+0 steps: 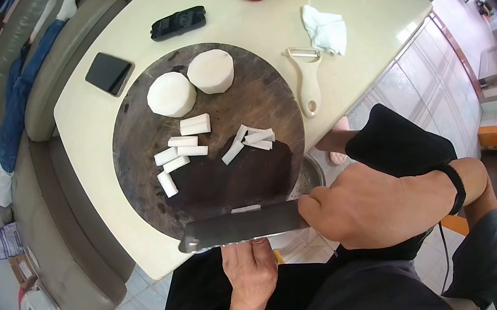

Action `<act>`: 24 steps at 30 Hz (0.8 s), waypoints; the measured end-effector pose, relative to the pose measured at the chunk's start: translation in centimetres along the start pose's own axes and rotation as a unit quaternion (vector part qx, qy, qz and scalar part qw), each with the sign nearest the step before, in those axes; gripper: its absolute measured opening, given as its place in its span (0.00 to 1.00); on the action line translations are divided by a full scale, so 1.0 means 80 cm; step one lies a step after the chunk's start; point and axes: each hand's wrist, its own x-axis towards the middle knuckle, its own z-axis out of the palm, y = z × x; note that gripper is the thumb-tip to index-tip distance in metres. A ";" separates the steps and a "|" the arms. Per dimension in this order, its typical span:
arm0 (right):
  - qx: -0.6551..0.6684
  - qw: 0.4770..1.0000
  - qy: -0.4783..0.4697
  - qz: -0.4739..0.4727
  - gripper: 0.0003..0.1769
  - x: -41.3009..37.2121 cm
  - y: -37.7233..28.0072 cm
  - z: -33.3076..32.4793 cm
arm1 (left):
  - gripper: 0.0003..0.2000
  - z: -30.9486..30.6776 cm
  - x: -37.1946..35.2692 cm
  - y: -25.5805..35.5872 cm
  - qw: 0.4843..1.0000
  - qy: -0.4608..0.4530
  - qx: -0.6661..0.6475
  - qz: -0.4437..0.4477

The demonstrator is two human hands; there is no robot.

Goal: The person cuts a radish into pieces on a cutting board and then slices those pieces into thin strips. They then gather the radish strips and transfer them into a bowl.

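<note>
My right hand point(362, 209) is clenched on the cleaver point(242, 226), blade held at the near edge of the cutting board point(253, 91). My left hand point(250, 274) sits under the blade; its fingers are hidden, so I cannot tell its state. Radish sticks point(183, 141) are cut; two radish chunks point(171, 94) are uncut.

1. The scene is being viewed from one head-worn camera, aimed forward and steeply down.
2. The chopping board point(207, 129) is being framed centrally, close up.
3. The left hand point(248, 274) and right hand point(368, 208) are being caught near the lower edge.
</note>
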 end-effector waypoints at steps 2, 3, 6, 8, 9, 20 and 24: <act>-0.009 1.000 0.008 -0.015 0.09 -0.003 0.003 0.002 | 0.16 0.002 -0.004 -0.001 1.000 -0.005 -0.010 -0.015; -0.019 0.999 0.018 -0.030 0.10 -0.004 0.003 0.003 | 0.16 0.003 -0.004 -0.001 1.000 -0.007 -0.011 -0.016; -0.040 0.999 0.021 0.001 0.09 -0.002 -0.002 0.009 | 0.16 0.003 -0.001 -0.001 1.000 0.004 -0.004 -0.014; -0.027 0.999 0.012 -0.024 0.10 0.005 0.002 0.008 | 0.16 0.002 0.000 -0.001 1.000 0.003 0.002 -0.005; -0.016 0.999 0.007 -0.049 0.11 0.008 0.004 0.007 | 0.16 0.002 0.001 -0.001 1.000 0.003 0.001 -0.004; -0.027 1.000 -0.008 -0.005 0.10 0.004 0.006 0.003 | 0.12 0.005 0.004 -0.001 0.999 0.035 0.022 0.012; -0.007 1.000 0.008 -0.019 0.09 -0.004 0.009 0.000 | 0.10 0.005 0.000 -0.004 1.000 0.013 -0.014 0.010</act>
